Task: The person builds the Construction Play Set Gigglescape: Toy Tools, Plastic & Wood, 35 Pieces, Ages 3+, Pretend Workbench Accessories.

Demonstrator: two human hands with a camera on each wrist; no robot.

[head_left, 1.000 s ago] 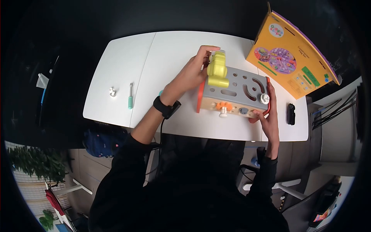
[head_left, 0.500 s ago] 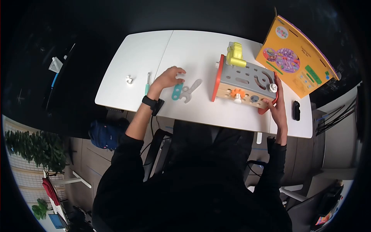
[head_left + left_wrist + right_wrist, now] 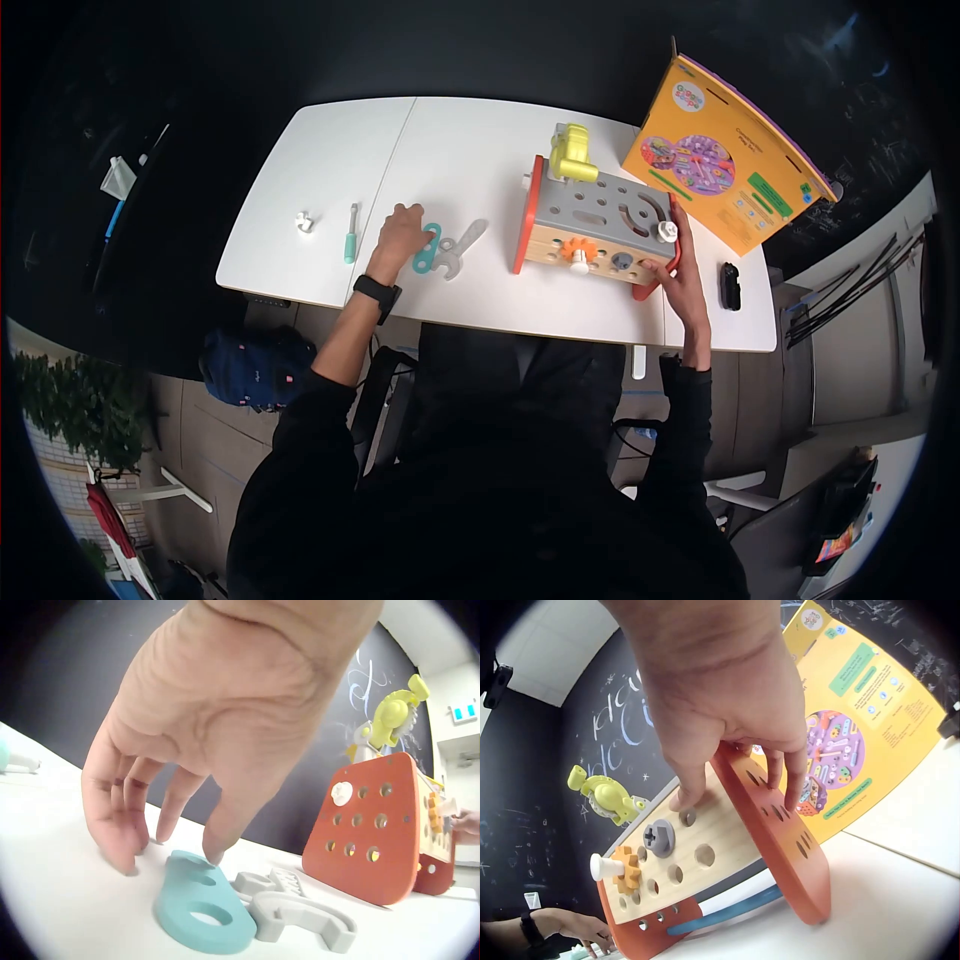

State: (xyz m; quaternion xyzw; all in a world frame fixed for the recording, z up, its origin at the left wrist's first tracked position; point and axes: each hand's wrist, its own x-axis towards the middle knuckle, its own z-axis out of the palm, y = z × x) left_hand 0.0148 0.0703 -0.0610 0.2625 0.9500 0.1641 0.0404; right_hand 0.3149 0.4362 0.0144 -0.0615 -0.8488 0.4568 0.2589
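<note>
In the head view my left hand (image 3: 402, 238) is low over the table, beside a teal strip with holes (image 3: 428, 250). Its fingers are loosely bent and spread in the left wrist view, with the thumb tip right at the strip's edge. A grey toy wrench (image 3: 300, 911) lies against the strip's other side. My right hand (image 3: 685, 285) grips the right end of a toy workbench (image 3: 575, 208), thumb on the wooden side and fingers over the red end panel (image 3: 787, 832). The workbench carries a yellow jointed piece (image 3: 572, 155), an orange gear (image 3: 628, 870) and a grey screw (image 3: 658, 838).
A teal-handled screwdriver (image 3: 351, 235) and a small white piece (image 3: 304, 222) lie to the left. Behind the workbench's right end stands a yellow play-set box (image 3: 720, 150). A black object (image 3: 731, 287) sits near the table's right edge.
My left hand has left the yellow piece on the workbench and moved left, down to the teal strip. My right hand keeps its hold on the workbench. The head view has shifted.
</note>
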